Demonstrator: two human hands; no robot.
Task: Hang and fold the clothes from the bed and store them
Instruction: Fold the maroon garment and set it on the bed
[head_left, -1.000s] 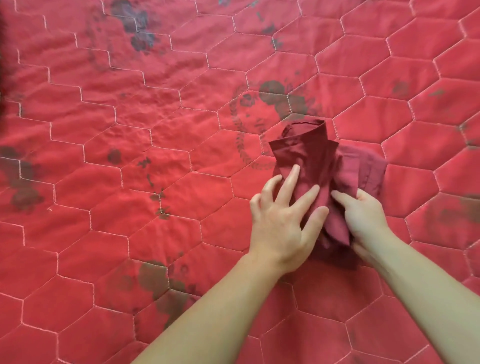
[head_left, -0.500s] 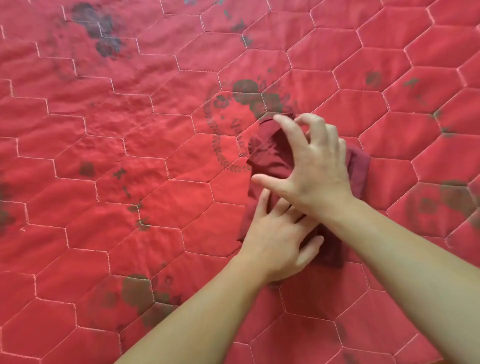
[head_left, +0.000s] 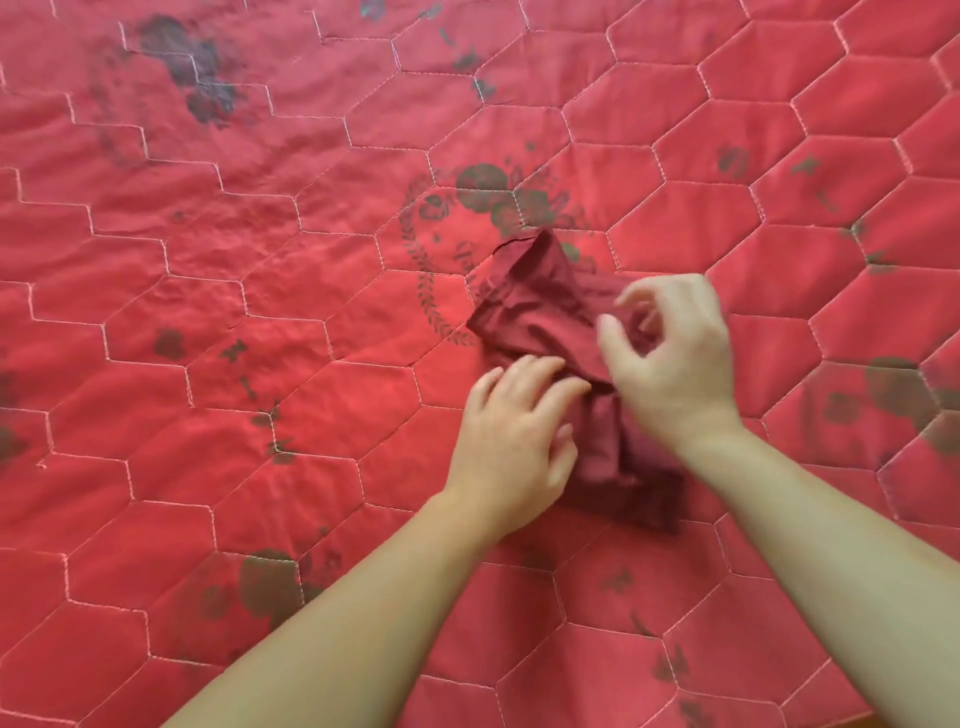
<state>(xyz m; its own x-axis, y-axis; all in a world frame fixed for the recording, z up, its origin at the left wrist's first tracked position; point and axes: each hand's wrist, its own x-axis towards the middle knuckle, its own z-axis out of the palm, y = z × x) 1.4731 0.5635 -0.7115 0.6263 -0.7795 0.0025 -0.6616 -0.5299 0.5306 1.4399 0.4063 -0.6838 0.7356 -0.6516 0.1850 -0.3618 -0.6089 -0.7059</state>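
A small dark red garment (head_left: 540, 306) lies crumpled and partly folded on the red quilted bedspread (head_left: 249, 322), right of centre. My left hand (head_left: 511, 436) rests on the garment's near left edge, its fingers fairly straight and pressing the cloth down. My right hand (head_left: 675, 358) hovers just over the garment's right side. Its fingers are loosely curled and blurred, and I see no cloth between them. A pointed flap of the garment sticks out at the far end. Both hands hide the garment's middle.
The bedspread fills the whole view, with white hexagon stitching and dark floral prints. No other clothes, hangers or furniture show. A sliver of the bed's edge appears at the bottom right corner.
My right hand has come off the garment's far end and drawn back to the right. My left hand stays pressed on the near edge. The far flap now lies uncovered.
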